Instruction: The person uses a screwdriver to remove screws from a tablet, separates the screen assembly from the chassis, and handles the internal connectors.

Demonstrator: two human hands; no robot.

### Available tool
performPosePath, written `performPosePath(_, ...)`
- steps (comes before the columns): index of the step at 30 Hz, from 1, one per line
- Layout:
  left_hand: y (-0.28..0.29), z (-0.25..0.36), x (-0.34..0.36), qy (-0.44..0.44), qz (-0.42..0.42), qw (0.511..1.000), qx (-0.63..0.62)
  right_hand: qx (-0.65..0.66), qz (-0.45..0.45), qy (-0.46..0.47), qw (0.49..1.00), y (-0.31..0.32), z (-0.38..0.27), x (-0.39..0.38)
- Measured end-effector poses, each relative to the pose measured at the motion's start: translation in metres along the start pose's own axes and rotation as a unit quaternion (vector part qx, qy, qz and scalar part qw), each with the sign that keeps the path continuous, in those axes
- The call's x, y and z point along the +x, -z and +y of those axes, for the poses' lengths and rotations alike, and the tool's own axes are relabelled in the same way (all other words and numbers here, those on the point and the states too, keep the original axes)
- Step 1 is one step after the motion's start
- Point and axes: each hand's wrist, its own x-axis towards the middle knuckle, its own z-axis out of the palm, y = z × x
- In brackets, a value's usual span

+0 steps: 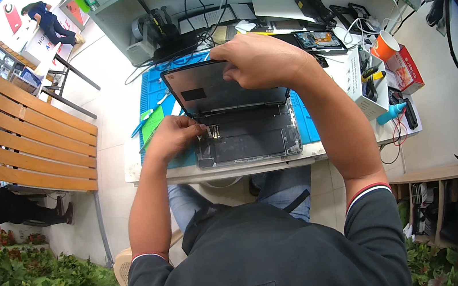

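Observation:
A tablet lies opened up at the front edge of the workbench, its black body (250,147) flat with the inner parts bare. Its screen panel (204,82) is tilted up along the far side, the silvery back facing me. My right hand (267,60) grips the panel's top edge, fingers curled over it. Low at the body's left side, my left hand (173,138) is closed, thumb and fingertips pinched together by some small metallic contacts (215,131). What the pinch holds, if anything, is too small to make out.
Under the tablet is a blue work mat (151,89), with a green sheet (152,125) and a blue-handled tool (144,122) at left. A white tool box (367,81), orange cup (384,45) and red box (406,69) stand at right. Behind lies an opened device (319,40) among cables.

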Motion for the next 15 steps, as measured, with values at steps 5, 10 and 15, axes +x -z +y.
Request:
performPosePath(5,0.0,0.017,0.005,0.029,-0.039,0.997,0.057,0.002,0.018,0.017,1.0,-0.004,0.004,-0.002)
performPosePath(10,-0.005,0.011,0.012,-0.006,-0.028,0.997,0.068,0.001,0.018,0.019,1.0,-0.001,0.004,-0.003)
performPosePath(15,-0.008,0.016,0.013,0.005,-0.023,0.995,0.094,0.003,0.015,0.014,1.0,-0.001,0.009,-0.002)
